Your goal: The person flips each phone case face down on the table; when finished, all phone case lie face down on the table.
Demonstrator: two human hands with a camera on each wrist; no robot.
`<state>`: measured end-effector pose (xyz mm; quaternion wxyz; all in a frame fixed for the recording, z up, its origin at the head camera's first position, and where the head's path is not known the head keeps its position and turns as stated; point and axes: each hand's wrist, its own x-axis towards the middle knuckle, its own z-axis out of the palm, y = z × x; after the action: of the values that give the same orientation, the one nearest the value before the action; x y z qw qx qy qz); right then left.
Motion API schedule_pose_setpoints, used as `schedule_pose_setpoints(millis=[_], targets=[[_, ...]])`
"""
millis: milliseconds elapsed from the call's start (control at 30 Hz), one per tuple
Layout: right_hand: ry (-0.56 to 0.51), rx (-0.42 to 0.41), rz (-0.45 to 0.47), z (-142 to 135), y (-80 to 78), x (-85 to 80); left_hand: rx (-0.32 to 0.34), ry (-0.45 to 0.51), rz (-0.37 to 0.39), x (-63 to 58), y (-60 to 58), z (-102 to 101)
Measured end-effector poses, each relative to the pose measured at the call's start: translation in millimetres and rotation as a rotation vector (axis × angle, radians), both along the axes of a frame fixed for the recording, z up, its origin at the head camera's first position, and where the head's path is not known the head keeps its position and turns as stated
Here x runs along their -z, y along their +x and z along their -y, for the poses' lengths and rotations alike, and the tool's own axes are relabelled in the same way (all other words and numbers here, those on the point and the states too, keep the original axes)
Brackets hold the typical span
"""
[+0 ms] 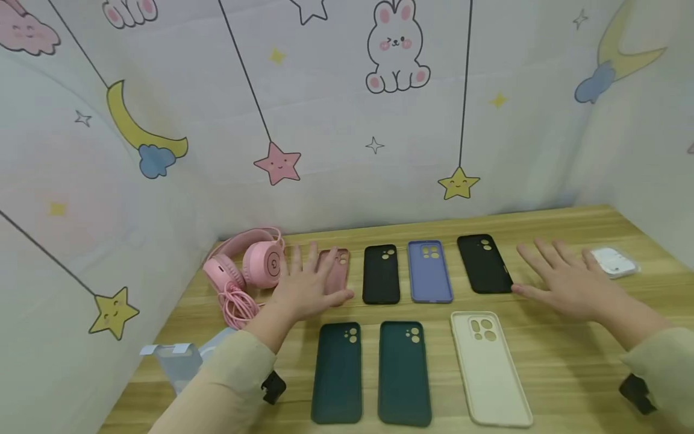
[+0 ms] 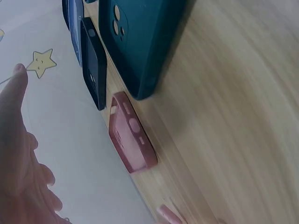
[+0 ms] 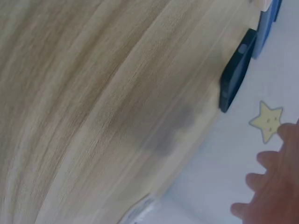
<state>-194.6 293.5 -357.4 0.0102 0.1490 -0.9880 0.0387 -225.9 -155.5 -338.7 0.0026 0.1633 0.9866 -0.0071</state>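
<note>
My left hand [image 1: 306,286] is spread above the table with nothing in it, overlapping the pink phone case [image 1: 340,274] in the head view. My right hand [image 1: 569,280], also spread and holding nothing, hovers between a black phone case [image 1: 484,263] and a white item in clear wrapping [image 1: 614,262]. Another black case [image 1: 381,274] and a purple case [image 1: 429,271] lie in the back row. In front lie two dark green cases, a left one [image 1: 337,372] and a right one [image 1: 403,372], beside a cream case [image 1: 490,369].
Pink headphones [image 1: 262,264] with a coiled pink cable [image 1: 238,306] sit at the back left. A translucent light-blue stand [image 1: 179,361] is at the left edge, partly behind my left sleeve. A printed cloth [image 1: 336,108] hangs behind the wooden table [image 1: 293,386].
</note>
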Motion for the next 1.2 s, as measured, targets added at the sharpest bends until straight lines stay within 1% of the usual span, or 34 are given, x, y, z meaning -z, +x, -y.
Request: schedule_pose_setpoints(millis=[133,200,367,467,500,567,633,700,767,867,1000,1067,1200], targets=[[-0.003,-0.031,-0.007,1.8,3.0,0.6,0.042,0.024,0.002,-1.0,2.8,-11.5],[0.006,-0.048,-0.012,3.4,4.7,1.3,0.074,0.031,-0.003,-1.7,4.3,-18.8],[0.023,-0.079,-0.078,9.6,7.0,2.6,0.148,-0.003,-0.015,-3.5,8.8,-36.3],[0.015,-0.094,-0.116,13.7,8.5,2.4,0.208,0.011,0.01,-4.1,10.4,-46.5],[0.008,-0.103,-0.12,14.8,9.4,2.4,0.23,0.028,0.032,-4.1,11.0,-49.9],[-0.012,-0.118,-0.114,16.1,12.2,2.7,0.27,0.08,0.104,-4.7,12.3,-57.1],[-0.048,-0.135,-0.094,17.2,15.4,3.1,0.297,0.13,0.18,-4.5,13.9,-63.8],[-0.098,-0.162,-0.082,16.9,17.3,5.9,0.305,0.167,0.243,-2.6,15.3,-69.9],[-0.151,-0.191,-0.062,17.4,18.0,8.0,0.31,0.189,0.27,0.1,16.3,-74.4],[-0.212,-0.242,-0.039,17.9,18.1,12.1,0.334,0.214,0.273,5.2,18.1,-80.2],[-0.27,-0.291,0.005,19.5,20.9,15.8,0.406,0.224,0.247,8.1,22.0,-88.0],[-0.291,-0.312,0.009,19.9,22.7,18.8,0.436,0.204,0.233,8.2,24.6,-91.9],[-0.28,-0.368,-0.008,20.6,27.0,27.3,0.47,0.143,0.218,10.9,29.6,-99.2]])
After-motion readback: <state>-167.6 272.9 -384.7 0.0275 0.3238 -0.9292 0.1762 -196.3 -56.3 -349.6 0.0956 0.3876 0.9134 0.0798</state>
